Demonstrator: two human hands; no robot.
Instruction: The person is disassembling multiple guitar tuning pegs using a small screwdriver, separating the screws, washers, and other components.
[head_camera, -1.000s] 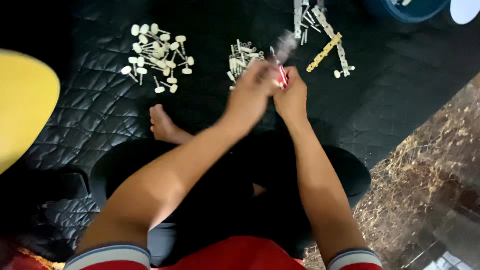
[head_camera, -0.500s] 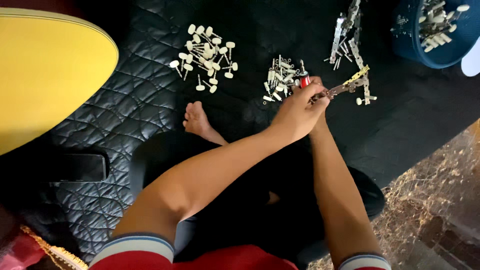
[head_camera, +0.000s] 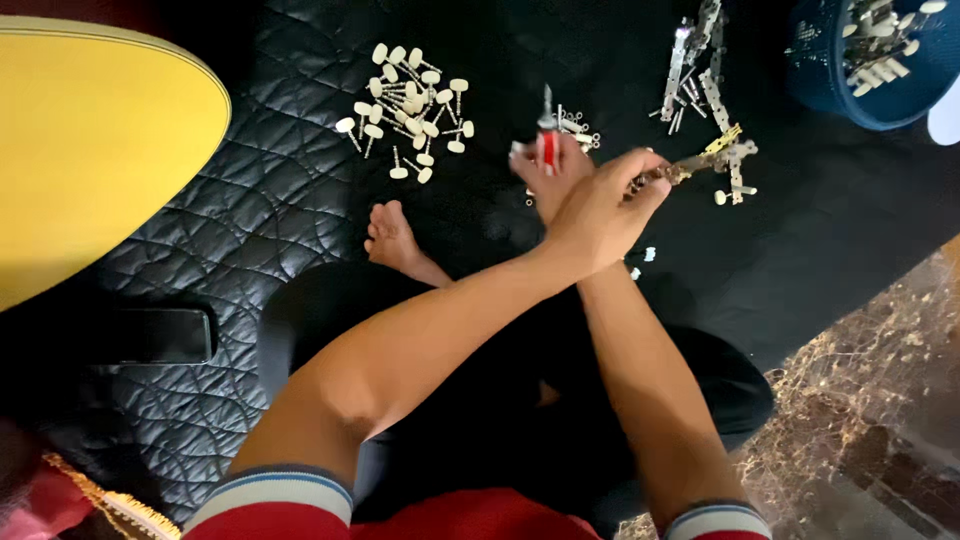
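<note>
I sit cross-legged on a black quilted mat (head_camera: 250, 220) with my forearms crossed. My left hand (head_camera: 600, 205) reaches over to the right and grips one end of a brass-coloured metal strip (head_camera: 705, 160) with small pegs on it. My right hand (head_camera: 545, 175) lies under and just left of it and holds a red-handled tool (head_camera: 548, 140), its thin metal tip pointing away from me. A small heap of screws (head_camera: 578, 125) lies just beyond the tool.
A scatter of white-knobbed pegs (head_camera: 410, 100) lies far left on the mat, and silver metal strips (head_camera: 700, 60) far right. A blue bowl (head_camera: 880, 95) holds more parts. There is a yellow rounded surface (head_camera: 90, 150), a black phone (head_camera: 160, 335), my bare foot (head_camera: 390, 235) and a marble floor (head_camera: 870, 420).
My hands were pressed together over the strip; now the right hand with the red tool has drawn slightly left and up. The left hand still grips the brass strip.
</note>
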